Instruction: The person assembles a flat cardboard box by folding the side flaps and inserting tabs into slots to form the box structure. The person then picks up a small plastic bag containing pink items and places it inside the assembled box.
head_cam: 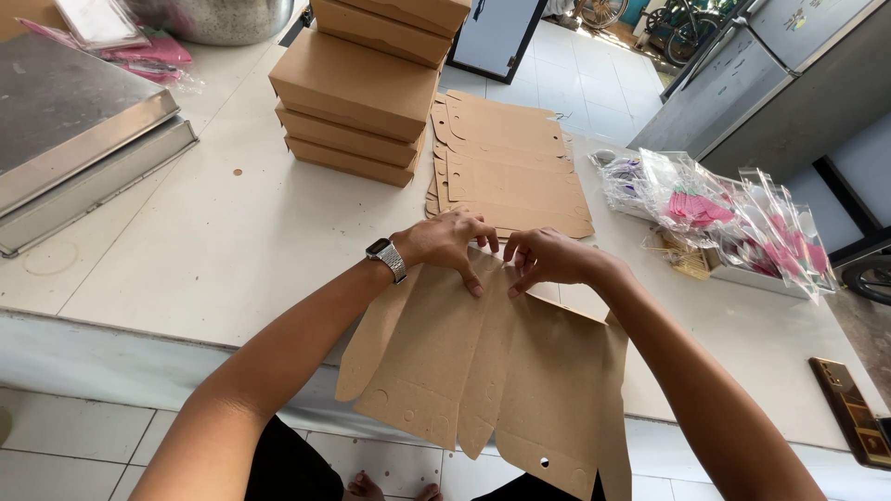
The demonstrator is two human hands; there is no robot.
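A flat brown cardboard box blank (483, 362) lies over the near edge of the white table (213, 232), hanging partly off it. My left hand (445, 243), with a metal wristwatch (386, 258) on the wrist, presses its fingers on the blank's far edge. My right hand (548, 258) pinches the same edge right beside it, fingertips nearly touching. Just beyond my hands lies a stack of flat brown blanks (510, 172). Folded brown boxes (357, 93) are stacked behind them at the left.
Metal trays (74, 139) sit at the far left. Clear bags with pink and purple items (724, 218) lie at the right. A dark phone (849, 408) rests near the right front edge. Tiled floor and my bare feet (390, 487) show below.
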